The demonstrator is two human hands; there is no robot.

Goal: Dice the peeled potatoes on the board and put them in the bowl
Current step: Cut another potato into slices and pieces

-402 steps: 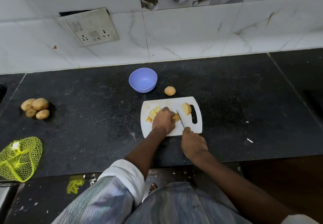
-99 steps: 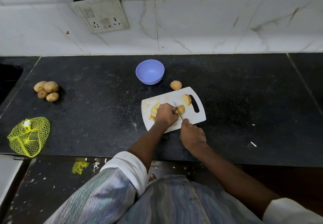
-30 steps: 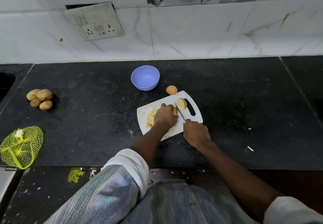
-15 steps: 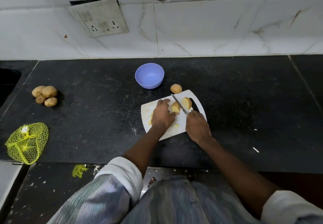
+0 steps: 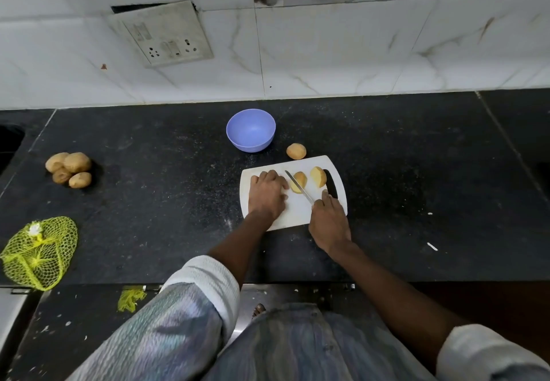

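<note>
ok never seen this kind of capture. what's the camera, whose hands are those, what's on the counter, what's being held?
No robot here: a person wears one wide-angle camera on the head, looking down at their own hands, so there is only this view. The left hand lies over the left part of the white cutting board and covers what is under it. The right hand grips a knife, its blade against a peeled potato piece; another piece lies nearer the board's handle slot. On the black counter behind the board stand an empty blue bowl and one more potato. Far left: unpeeled potatoes and a yellow net bag.
</note>
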